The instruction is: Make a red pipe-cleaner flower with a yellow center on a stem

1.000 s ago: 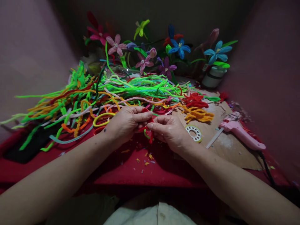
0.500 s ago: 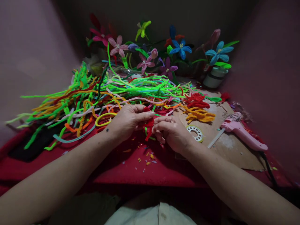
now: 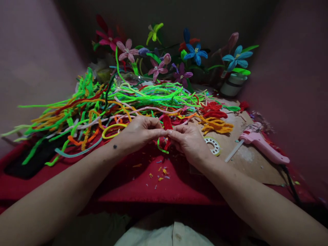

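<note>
Tip-to-tip, left hand (image 3: 139, 131), right hand (image 3: 190, 140), stem (image 3: 167, 122)

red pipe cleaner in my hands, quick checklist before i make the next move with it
1. Grip: the red pipe cleaner is pinched by both the left hand and the right hand: ok.
2. Its loop shows above the fingertips: ok.
3. Its lower end is free of the green piece under the hands: cannot tell.
4. The glue gun lies apart on the cardboard: ok.
5. The red cloth near the hands is free of scraps: not ok, cut bits lie there.
</note>
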{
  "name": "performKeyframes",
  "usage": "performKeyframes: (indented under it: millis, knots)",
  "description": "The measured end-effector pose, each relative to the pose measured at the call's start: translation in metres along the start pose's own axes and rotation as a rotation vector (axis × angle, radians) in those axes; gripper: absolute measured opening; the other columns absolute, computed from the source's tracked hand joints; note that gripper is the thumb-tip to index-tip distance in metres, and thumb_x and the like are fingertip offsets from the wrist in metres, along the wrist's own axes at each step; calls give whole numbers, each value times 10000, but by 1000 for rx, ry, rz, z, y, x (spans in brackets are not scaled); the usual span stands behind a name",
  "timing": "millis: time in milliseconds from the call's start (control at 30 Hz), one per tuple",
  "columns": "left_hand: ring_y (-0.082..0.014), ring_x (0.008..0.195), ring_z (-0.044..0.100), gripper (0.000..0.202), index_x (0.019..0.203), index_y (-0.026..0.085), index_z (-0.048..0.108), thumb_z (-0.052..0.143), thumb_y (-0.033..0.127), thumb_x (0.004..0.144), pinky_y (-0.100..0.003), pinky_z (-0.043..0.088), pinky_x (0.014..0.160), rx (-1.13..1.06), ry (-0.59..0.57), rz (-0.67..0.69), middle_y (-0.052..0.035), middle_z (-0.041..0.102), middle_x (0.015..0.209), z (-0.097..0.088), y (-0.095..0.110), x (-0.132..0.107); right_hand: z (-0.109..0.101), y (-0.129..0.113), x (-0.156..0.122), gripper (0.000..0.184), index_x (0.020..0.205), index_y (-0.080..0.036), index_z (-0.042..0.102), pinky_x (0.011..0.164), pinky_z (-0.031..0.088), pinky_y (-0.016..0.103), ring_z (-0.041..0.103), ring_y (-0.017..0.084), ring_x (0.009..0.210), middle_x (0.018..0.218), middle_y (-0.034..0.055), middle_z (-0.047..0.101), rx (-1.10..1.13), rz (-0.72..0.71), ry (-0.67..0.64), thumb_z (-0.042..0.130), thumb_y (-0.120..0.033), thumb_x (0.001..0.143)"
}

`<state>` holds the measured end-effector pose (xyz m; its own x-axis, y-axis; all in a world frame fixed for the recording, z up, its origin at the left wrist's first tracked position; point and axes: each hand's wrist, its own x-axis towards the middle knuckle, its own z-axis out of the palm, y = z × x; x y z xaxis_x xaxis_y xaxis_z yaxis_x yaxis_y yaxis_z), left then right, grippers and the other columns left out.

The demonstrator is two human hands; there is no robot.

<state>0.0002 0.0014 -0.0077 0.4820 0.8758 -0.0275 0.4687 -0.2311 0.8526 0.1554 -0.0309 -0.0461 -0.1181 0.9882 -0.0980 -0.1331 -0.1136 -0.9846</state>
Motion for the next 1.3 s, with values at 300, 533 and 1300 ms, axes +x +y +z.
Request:
performKeyframes:
  millis: [300,533,1300]
  knots:
    - [-172,650,471,207,710,188,585,412,144,814,-282,328,606,800,92,576,-47,560,673,3,-13,-6,0,1,2,289,536,-170,466,378,142,214,237,32,366,413,-95,349,-49,-12,21,646,-331,696]
    - [-105,530,442,210,664,179,583,524,323,806,-217,329,512,181,130,144,20,504,569,-6,0,-1,-2,-1,6,237,549,-175,498,329,204,206,328,51,322,421,-73,449,169,54,-74,632,-309,692]
    - [-38,358,324,141,672,124,599,670,240,707,-181,211,359,-559,-130,-285,35,479,456,12,-13,2,-2,-2,8,165,633,-168,538,310,277,190,362,54,341,468,-74,498,415,23,-56,693,-218,608]
